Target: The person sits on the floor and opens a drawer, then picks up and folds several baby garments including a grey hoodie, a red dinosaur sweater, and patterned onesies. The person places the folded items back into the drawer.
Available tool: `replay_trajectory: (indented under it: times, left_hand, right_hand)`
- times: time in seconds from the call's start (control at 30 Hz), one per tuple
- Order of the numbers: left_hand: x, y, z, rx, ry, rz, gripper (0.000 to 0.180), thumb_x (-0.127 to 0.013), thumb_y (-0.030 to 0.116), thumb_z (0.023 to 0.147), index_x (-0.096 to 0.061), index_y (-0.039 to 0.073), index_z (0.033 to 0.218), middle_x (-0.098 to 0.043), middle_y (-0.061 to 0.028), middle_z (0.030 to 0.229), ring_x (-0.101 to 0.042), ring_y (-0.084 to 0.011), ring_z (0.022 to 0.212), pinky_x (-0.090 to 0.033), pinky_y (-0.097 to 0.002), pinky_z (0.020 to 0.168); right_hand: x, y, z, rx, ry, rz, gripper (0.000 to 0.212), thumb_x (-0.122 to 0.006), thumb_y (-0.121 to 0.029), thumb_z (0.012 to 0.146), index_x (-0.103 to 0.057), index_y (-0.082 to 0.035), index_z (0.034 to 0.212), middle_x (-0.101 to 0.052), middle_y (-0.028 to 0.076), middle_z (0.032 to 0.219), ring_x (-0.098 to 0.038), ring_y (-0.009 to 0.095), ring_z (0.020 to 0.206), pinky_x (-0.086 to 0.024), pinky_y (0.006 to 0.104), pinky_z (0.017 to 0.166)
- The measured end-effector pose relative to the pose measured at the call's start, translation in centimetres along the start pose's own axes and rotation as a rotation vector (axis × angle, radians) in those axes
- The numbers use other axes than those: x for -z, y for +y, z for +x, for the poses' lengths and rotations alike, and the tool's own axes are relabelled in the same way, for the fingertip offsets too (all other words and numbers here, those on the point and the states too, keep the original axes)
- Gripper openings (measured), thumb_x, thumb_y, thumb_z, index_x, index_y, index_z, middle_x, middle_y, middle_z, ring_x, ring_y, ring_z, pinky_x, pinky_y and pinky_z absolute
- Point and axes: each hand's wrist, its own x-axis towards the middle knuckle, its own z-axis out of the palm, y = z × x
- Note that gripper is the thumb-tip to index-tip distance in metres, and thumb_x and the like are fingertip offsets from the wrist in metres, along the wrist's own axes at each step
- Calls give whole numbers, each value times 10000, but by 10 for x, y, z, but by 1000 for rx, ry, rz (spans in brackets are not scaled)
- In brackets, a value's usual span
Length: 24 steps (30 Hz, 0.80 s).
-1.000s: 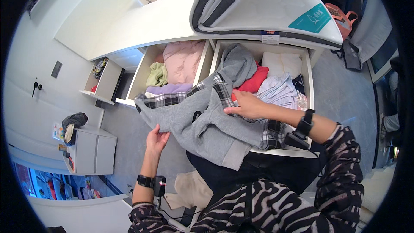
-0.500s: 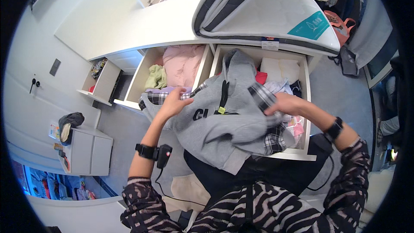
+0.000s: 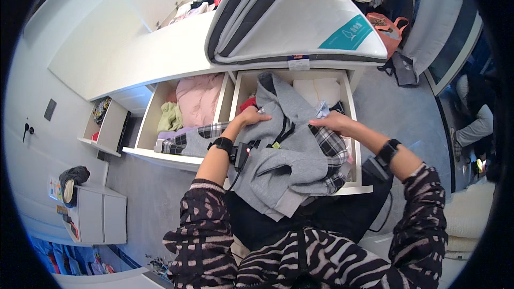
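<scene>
A grey hoodie (image 3: 292, 160) with black-and-white plaid sleeves lies spread over the right drawer (image 3: 350, 188) and hangs past its front edge toward my lap. A black cord and a small yellow-green tag show on its front. My left hand (image 3: 252, 116) pinches the fabric beside the hood (image 3: 271, 88) on the left. On the other side, my right hand (image 3: 333, 122) is closed on the shoulder area, above the bunched right plaid sleeve (image 3: 332, 147). The left sleeve stretches across the left drawer's front. Both hands' fingertips are partly hidden.
The left drawer (image 3: 155, 152) holds a pink garment (image 3: 198, 99) and a green one (image 3: 170, 116). White folded cloth (image 3: 317, 90) lies in the right drawer. Above stands a folded mattress (image 3: 300, 27). A small white cabinet (image 3: 99, 214) is at left; another person's leg (image 3: 474, 128) shows at right.
My left hand has moved right onto the hoodie beside the hood. My right hand has let the plaid sleeve end drop and holds the shoulder area. The view has shifted.
</scene>
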Motion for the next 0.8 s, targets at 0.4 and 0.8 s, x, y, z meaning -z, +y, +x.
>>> replay_trajectory:
  times: [0.4, 0.8]
  left_hand:
    - [230, 110, -237, -509, 464, -313, 251, -725, 219, 767, -674, 5, 888, -664, -61, 783, -621, -108, 674, -505, -228, 637]
    - [337, 183, -268, -694, 843, 215, 274, -695, 304, 801, -676, 33, 829, -624, -22, 673, -569, -78, 575, -443, -187, 545]
  right_hand:
    - [62, -201, -116, 970, 188, -334, 253, -612, -294, 857, -669, -48, 863, -561, -68, 728, -477, 13, 689, -371, 173, 604]
    - [68, -317, -177, 1522, 934, -750, 195, -571, -140, 861, -604, 52, 853, -593, 144, 663, -540, 154, 597, -428, 308, 562]
